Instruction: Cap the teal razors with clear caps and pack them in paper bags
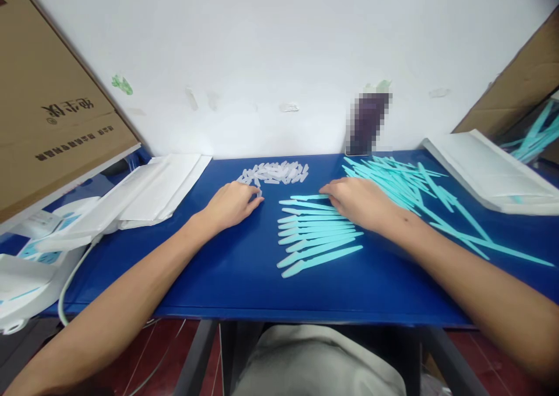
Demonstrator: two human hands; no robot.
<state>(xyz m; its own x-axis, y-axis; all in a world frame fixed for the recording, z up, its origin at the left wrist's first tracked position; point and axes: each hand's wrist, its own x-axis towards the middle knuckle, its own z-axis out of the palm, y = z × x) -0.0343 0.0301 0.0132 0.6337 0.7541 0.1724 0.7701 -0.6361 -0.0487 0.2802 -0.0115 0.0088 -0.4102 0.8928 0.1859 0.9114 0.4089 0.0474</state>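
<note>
My left hand [232,204] pinches a small clear plastic cap [259,193] between thumb and fingertip. Just beyond it lies a pile of similar clear caps [279,172]. My right hand [357,201] has its fingers closed at the handle of a turquoise eyebrow razor [309,197], the farthest of a row. Several more turquoise razors [325,233] lie side by side nearer me, their blade ends pointing left. To the right of my right hand is a loose heap of the same razors [395,180], partly hidden behind the hand and wrist.
The blue tabletop [227,279] meets a white wall [244,58]. White plastic packets [163,195] and a cardboard box [61,93] stand left, beside a white device with a cable [74,276]. At right are a padded white envelope [493,172] and a box holding turquoise razors [539,131].
</note>
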